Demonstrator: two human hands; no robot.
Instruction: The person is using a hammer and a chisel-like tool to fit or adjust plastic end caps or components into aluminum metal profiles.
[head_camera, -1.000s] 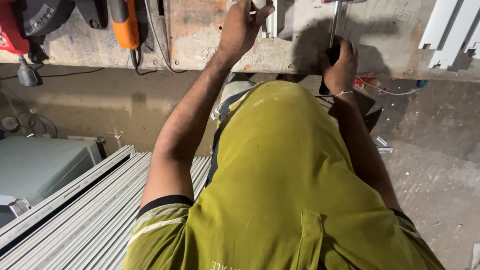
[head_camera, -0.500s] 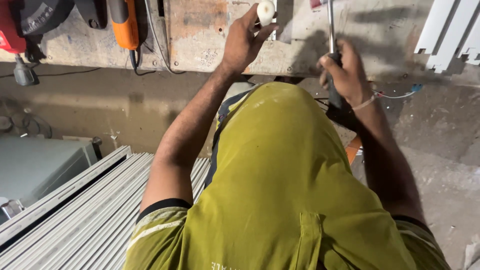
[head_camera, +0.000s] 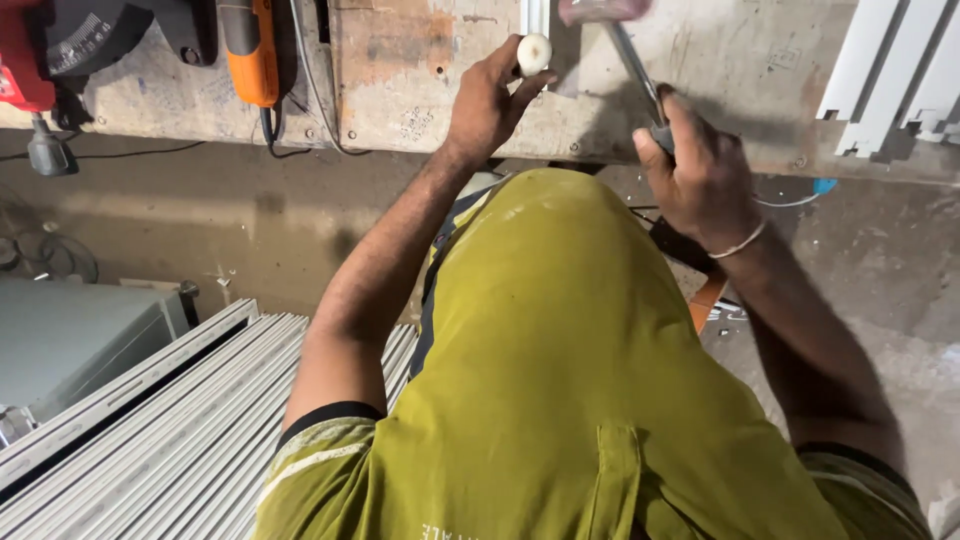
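My left hand (head_camera: 487, 105) pinches a small white cap (head_camera: 533, 53): light, rigid, slippery. My right hand (head_camera: 700, 175) grips the hammer (head_camera: 630, 60) handle low.

An olive-green short-sleeved cotton shirt (head_camera: 560, 400) covers the torso; its sleeves end in dark cuff bands with pale stripes; a stitched chest pocket sits low near the camera; a thin pale band (head_camera: 738, 243) circles the right wrist; both forearms are bare.
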